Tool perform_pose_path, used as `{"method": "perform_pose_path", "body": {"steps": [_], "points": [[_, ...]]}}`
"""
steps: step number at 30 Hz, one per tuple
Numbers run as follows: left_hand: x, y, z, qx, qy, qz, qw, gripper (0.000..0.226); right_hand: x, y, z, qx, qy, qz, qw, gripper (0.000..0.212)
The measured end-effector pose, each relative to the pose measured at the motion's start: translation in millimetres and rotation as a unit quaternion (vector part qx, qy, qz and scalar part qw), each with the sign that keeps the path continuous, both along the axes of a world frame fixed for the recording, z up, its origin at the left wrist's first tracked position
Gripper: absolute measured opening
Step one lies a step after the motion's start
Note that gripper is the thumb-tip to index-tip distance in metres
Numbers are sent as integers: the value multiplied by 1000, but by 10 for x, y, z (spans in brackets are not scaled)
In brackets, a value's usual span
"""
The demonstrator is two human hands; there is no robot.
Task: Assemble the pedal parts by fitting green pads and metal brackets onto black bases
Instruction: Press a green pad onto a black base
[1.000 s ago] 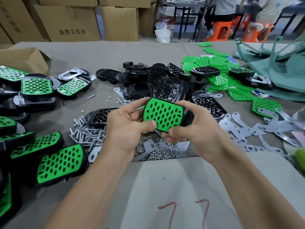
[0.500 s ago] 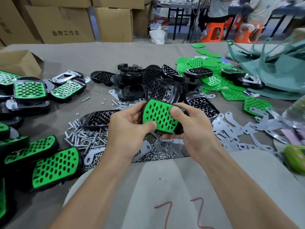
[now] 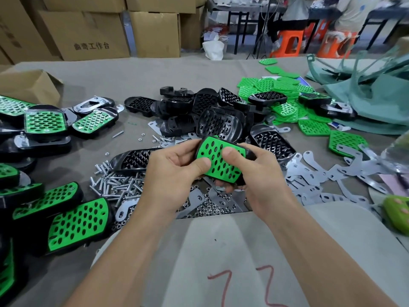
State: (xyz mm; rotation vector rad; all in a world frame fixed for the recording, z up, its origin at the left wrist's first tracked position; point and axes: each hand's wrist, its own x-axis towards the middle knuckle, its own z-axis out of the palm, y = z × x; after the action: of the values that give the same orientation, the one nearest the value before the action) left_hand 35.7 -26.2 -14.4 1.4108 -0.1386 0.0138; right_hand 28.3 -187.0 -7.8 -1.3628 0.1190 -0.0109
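We hold the green pad [image 3: 218, 159], seated on its black base [image 3: 251, 152], off the table [image 3: 132, 76] and just above a heap of nuts [image 3: 212, 207]. Our left hand [image 3: 170, 176] grips the left end, thumb pressed on top and fingers curled beneath. Our right hand [image 3: 259, 173] grips the right end, thumb flat on the green face and fingers wrapped under the base. Behind lies a pile of bare black bases [image 3: 212, 111], with loose green pads [image 3: 285, 85] farther right. Metal brackets [image 3: 321, 173] spread to the right, screws [image 3: 117, 182] to the left, and finished pedals [image 3: 77, 222] along the left edge.
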Motion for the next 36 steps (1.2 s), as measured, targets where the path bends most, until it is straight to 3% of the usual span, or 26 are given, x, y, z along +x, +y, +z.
{"method": "perform_pose_path", "body": {"steps": [3,9,12,16,20,30,34,36], "points": [[13,49,13,-29,31,-58,997,52,4,-23,7,6,-1,-1,1000,10],[19,78,27,9,15,29,999,61,8,2,-41,-2,11,63,998,9],[50,138,51,-7,18,43,999,56,13,-26,-26,20,-5,91,996,26],[27,44,45,-43,51,53,996,44,-3,32,-9,90,-17,51,994,25],[7,5,37,-6,42,22,999,40,-32,105,-9,123,-14,14,992,22],[24,15,-8,-1,31,103,994,55,-54,229,-52,99,11,5,995,28],[73,54,-22,-15,62,78,995,57,-42,220,-73,75,17,17,997,27],[89,84,-16,-19,66,55,996,58,-5,177,-67,18,31,39,999,19]]}}
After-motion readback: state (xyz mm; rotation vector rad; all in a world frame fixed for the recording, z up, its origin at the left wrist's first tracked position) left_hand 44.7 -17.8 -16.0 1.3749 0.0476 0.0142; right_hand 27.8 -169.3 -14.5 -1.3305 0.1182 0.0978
